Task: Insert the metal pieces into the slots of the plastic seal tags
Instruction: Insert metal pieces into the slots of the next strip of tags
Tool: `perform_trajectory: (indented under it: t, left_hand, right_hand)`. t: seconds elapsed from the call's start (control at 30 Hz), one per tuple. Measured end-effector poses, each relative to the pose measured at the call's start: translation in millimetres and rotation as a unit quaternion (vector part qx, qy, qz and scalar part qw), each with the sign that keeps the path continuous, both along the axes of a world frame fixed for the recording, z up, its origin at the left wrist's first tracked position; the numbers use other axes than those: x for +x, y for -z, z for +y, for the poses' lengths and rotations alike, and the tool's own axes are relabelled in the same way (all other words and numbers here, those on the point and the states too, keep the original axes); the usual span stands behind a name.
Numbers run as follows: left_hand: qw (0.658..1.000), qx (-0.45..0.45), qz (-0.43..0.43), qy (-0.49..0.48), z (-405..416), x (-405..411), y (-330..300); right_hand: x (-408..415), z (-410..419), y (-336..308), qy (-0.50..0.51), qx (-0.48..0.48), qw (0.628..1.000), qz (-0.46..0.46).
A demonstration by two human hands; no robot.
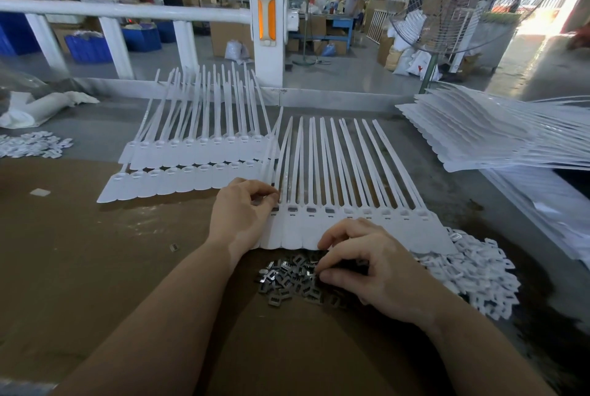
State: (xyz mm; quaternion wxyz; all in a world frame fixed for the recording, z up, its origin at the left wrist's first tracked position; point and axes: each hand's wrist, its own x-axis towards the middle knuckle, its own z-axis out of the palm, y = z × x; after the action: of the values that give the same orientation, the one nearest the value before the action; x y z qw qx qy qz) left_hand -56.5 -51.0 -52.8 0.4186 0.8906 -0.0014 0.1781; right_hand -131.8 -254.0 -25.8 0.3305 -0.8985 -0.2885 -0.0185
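A strip of white plastic seal tags (392, 229) lies in front of me with its tails pointing away. Its left slots hold dark metal pieces; the slots to the right look empty. My left hand (242, 210) rests on the strip's left end, fingers curled at the first slot, and seems to pinch a small metal piece there. My right hand (367, 264) reaches into a pile of small metal pieces (287, 277) just below the strip, thumb and fingers curled and pinching among them.
Two more tag strips (191, 168) lie further back on the left. A tall stack of tag strips (491, 137) sits at the right. White plastic caps (472, 271) are heaped at right and far left (35, 145). Brown cardboard (95, 268) covers the table. A white railing (127, 12) stands behind.
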Motion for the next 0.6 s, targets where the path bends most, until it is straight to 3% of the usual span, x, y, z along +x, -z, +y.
perform_trajectory:
  t: [0.3,0.6]
  left_hand:
    - [1.000,0.004,-0.003,-0.002,0.2,0.2,-0.1]
    - [1.000,0.006,-0.001,-0.002,-0.5,-1.1,-1.6]
  right_hand:
    - [0.0,3.3,2.1,-0.012,-0.055,0.998,-0.023]
    - [0.9,4.2,3.2,-0.003,-0.033,0.999,-0.033]
